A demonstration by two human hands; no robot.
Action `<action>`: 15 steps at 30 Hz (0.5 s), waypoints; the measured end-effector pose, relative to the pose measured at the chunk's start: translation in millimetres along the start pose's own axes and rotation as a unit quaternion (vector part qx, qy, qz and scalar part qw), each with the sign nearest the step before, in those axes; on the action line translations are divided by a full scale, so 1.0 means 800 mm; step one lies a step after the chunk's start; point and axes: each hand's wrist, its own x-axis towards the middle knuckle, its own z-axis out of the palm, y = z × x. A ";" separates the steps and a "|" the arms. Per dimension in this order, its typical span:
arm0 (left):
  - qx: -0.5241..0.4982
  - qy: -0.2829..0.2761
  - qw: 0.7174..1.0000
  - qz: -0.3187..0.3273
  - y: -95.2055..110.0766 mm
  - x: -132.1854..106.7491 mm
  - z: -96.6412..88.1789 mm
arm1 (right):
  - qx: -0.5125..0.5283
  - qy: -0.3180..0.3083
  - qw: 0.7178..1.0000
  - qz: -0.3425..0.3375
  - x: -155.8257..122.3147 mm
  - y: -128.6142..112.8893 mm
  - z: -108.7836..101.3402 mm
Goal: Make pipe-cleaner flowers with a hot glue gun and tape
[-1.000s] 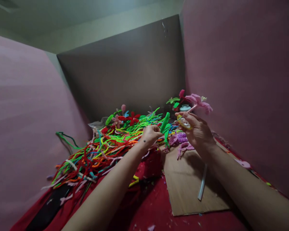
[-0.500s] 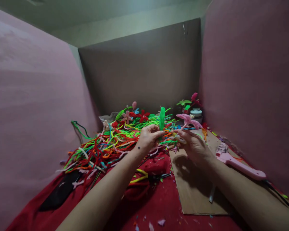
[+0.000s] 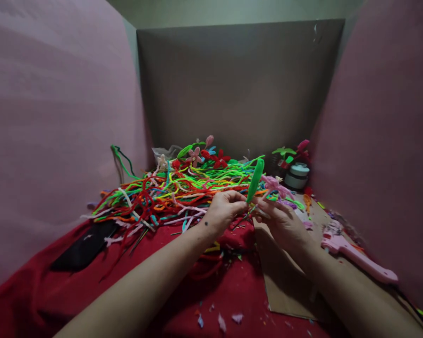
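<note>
Red cloth (image 3: 243, 295): nearest, with small pale scraps (image 3: 237, 318) strewn over its front part.
Cardboard sheet (image 3: 282, 288): on the cloth, partly hidden by the right forearm.
Black flat object (image 3: 82, 249): on the cloth at the left, near the front of the pile.
Pink glue gun (image 3: 361, 260): lying right of the right hand, handle toward the lower right.
Left hand (image 3: 223, 211): thumb and forefinger pinched on the green leaf's lower end.
Right hand (image 3: 284, 223): fingers closed about the pink flower's stem; its fingertips are close to the left hand's, touching or not I cannot tell.
Green leaf (image 3: 255, 178): upright, leaning slightly right, between the hands.
Pink flower (image 3: 277, 186): just above the right fingers, right of the leaf.
Pipe-cleaner pile (image 3: 183, 188): tangled, many colours, behind and left of the hands.
Lidded jar (image 3: 298, 176): beyond the right hand.
Red flower (image 3: 221, 159): at the pile's back.
Grey panel (image 3: 239, 94): farthest, between pink side panels (image 3: 56, 94).
</note>
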 end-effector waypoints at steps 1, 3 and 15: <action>0.007 0.006 1.000 0.006 -0.001 -0.001 0.001 | -0.019 0.005 1.000 -0.007 -0.002 -0.001 0.002; 0.024 0.024 0.999 0.022 -0.002 -0.004 0.004 | -0.069 0.021 0.997 -0.023 -0.006 -0.004 0.005; 0.263 0.055 0.956 0.120 -0.016 -0.013 0.014 | -0.117 0.044 0.992 0.005 -0.011 0.001 0.012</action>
